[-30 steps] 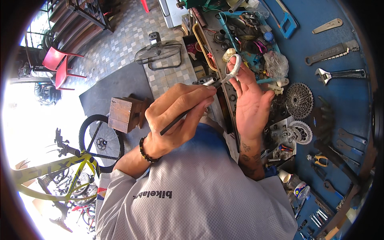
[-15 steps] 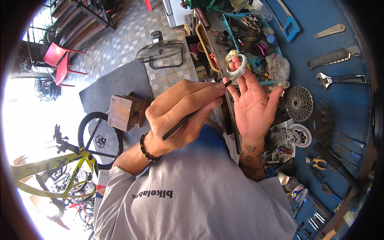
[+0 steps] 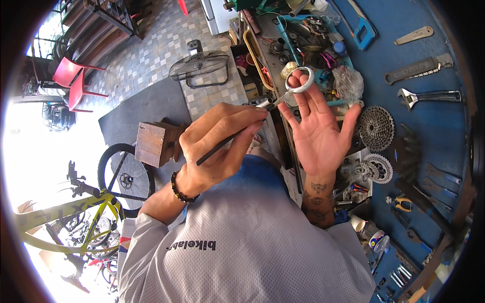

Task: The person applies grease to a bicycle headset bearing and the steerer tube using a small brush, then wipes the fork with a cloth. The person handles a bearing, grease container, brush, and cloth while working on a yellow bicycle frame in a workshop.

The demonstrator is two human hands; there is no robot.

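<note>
Black fan (image 3: 199, 65), red chair (image 3: 76, 83), wooden box (image 3: 151, 144)

Open room above the dark mat (image 3: 146, 105), wooden box (image 3: 150, 145) low there, heaped parts (image 3: 313, 41) crowding beyond the ring (image 3: 306, 86)

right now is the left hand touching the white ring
Apart: the head view shows a clear gap between the left hand, which grips the brush, and the white ring.

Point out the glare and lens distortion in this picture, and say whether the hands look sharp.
Head view: glare whites out the left side around the yellow-green bicycle frame; head view: fisheye bends the outer edge of the blue board and blackens the corners; head view: left hand and right hand look fairly sharp.
</note>
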